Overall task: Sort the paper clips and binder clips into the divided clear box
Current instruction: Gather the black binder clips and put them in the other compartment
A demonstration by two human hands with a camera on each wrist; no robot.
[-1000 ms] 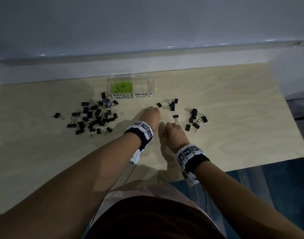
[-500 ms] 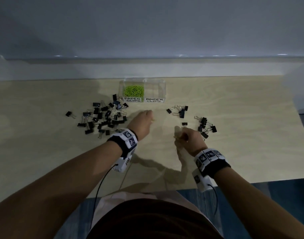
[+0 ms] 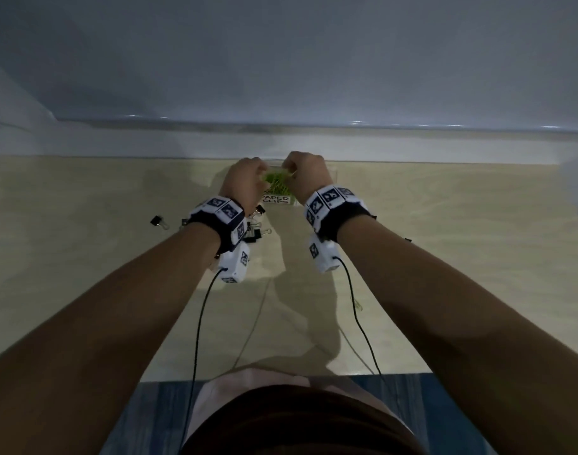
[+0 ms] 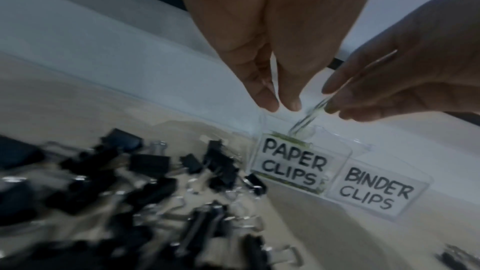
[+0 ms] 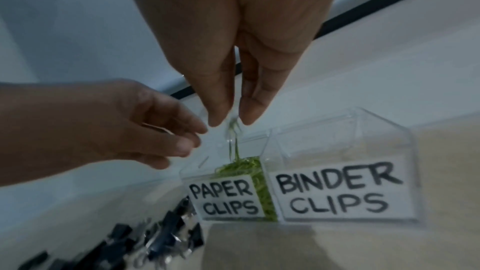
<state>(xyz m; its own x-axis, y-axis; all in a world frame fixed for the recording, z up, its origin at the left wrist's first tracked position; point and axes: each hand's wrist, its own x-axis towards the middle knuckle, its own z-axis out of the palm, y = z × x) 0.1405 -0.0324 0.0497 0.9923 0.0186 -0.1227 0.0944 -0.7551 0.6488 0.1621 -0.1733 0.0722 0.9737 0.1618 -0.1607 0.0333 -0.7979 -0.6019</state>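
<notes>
Head view: both hands hover over the clear box (image 3: 332, 174) at 12 o'clock; right hand (image 3: 305, 174) pinches green paper clips (image 5: 233, 130) above the paper-clip compartment, left hand (image 3: 243, 182) loose-fingered, holding nothing.

Green paper clips (image 5: 240, 166), black binder clips (image 4: 150, 163)

Green paper clip (image 5: 233, 130) hangs blurred just below the right hand's (image 5: 233, 52) fingertips, over the clear box's (image 5: 384, 130) left compartment, labelled PAPER CLIPS and holding a green heap. The BINDER CLIPS compartment sits right of it, black binder clips (image 4: 145, 182) scattered below the left hand (image 4: 272, 38).
</notes>
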